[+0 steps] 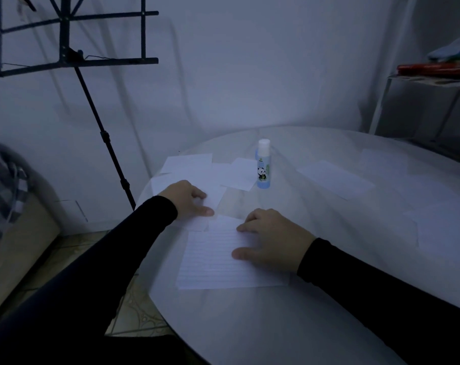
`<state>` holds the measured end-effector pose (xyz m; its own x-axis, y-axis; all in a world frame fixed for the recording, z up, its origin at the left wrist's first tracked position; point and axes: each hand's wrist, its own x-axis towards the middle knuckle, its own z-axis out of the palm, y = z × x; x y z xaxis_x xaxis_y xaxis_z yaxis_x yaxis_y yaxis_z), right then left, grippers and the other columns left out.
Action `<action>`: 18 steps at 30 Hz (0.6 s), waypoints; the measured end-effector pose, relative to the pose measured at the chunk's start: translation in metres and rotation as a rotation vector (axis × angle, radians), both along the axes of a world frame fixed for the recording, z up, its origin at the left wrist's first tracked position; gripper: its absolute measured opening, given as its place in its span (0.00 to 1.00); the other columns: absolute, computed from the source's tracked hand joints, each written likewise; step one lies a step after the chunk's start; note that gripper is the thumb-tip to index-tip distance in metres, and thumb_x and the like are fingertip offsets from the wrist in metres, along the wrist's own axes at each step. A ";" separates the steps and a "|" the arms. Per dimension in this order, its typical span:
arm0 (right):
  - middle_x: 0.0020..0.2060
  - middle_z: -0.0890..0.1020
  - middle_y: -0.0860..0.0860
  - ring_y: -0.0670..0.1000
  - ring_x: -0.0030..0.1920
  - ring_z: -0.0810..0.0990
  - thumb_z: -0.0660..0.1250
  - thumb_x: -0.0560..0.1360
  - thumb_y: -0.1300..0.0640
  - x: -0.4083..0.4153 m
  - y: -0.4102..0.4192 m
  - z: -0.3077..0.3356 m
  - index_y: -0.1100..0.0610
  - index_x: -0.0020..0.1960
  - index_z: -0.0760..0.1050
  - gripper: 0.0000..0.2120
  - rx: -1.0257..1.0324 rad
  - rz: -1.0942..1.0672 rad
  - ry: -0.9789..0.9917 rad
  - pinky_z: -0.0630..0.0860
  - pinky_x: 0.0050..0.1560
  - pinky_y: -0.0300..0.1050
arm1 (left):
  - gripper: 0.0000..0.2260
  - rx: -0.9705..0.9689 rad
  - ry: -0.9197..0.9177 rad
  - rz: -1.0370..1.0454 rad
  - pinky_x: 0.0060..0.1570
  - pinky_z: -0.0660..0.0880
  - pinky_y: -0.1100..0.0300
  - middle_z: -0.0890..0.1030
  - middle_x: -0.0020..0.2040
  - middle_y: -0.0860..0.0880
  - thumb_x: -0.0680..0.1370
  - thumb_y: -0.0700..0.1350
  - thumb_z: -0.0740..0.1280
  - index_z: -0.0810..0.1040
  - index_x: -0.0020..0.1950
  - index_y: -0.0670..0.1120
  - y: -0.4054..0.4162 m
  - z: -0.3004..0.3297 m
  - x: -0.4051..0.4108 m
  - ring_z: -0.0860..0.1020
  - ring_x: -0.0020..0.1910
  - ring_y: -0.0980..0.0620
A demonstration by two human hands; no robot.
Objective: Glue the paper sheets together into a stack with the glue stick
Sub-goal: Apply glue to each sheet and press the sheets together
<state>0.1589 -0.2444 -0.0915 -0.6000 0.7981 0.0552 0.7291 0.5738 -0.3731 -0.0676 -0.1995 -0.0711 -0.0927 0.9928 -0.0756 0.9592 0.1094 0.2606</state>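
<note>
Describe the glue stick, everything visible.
The glue stick is a small cylinder, plastic by its look, with a light blue body and a white cap that is on. Its label shows a panda and a green patch; the text is too small to read. It stands upright on the round table, toward the far side, just right of a small sheet of paper and possibly on its edge. Neither hand touches it.

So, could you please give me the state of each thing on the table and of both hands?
glue stick: upright, capped, untouched.
lined sheet: flat, under the right hand.
right hand: fingers flat, pressing the lined sheet.
left hand: resting on the loose sheets.
loose sheets: lying overlapped, not yet stacked.
far sheet: lying apart, to the right.
</note>
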 end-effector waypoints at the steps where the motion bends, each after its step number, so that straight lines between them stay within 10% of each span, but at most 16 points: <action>1: 0.61 0.72 0.48 0.50 0.62 0.68 0.68 0.70 0.38 0.000 0.000 0.000 0.50 0.67 0.72 0.29 0.002 0.001 -0.003 0.65 0.66 0.48 | 0.27 0.007 -0.021 0.008 0.60 0.62 0.63 0.72 0.67 0.48 0.70 0.59 0.73 0.76 0.66 0.51 0.001 -0.002 -0.002 0.69 0.67 0.48; 18: 0.58 0.75 0.53 0.51 0.61 0.72 0.71 0.72 0.52 0.019 0.028 0.027 0.54 0.63 0.74 0.21 0.292 -0.062 0.416 0.65 0.65 0.40 | 0.05 0.224 -0.251 -0.165 0.41 0.72 0.65 0.81 0.45 0.54 0.71 0.59 0.72 0.82 0.42 0.60 -0.013 0.051 0.022 0.78 0.43 0.56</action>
<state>0.1780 -0.2162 -0.0646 -0.4323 0.7468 0.5053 0.5889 0.6582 -0.4690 -0.0452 -0.2126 -0.0198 0.0635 0.9874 0.1447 0.8627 -0.1272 0.4895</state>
